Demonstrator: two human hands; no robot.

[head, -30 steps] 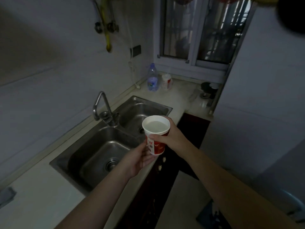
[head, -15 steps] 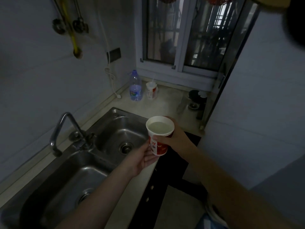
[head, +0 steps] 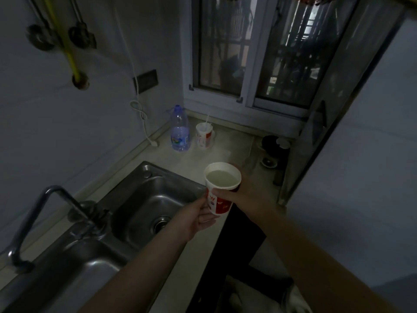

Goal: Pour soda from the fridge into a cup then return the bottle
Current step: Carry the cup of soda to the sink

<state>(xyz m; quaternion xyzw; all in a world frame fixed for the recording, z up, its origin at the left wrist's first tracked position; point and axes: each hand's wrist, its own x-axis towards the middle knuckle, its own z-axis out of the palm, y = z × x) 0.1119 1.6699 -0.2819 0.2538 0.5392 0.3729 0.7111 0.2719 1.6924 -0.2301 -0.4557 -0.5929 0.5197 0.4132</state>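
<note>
both your hands grip the red and white paper cup (head: 220, 190), full of pale liquid: right hand (head: 246, 195) wraps its side, left hand (head: 196, 219) cradles its base, above the counter edge beside the steel sink (head: 144, 199).

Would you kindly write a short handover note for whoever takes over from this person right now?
Right hand: wrapped round the red and white cup from the right, just under the rim.
Left hand: supports the cup's base from below and left.
Cup: upright, filled with a pale liquid near the rim, held in the air over the counter edge beside the sink.
Done: the cup appears poured.
Left: no soda bottle or fridge is in view, so I cannot tell whether the bottle is returned. A clear plastic bottle and a second cup stand by the window.
</note>
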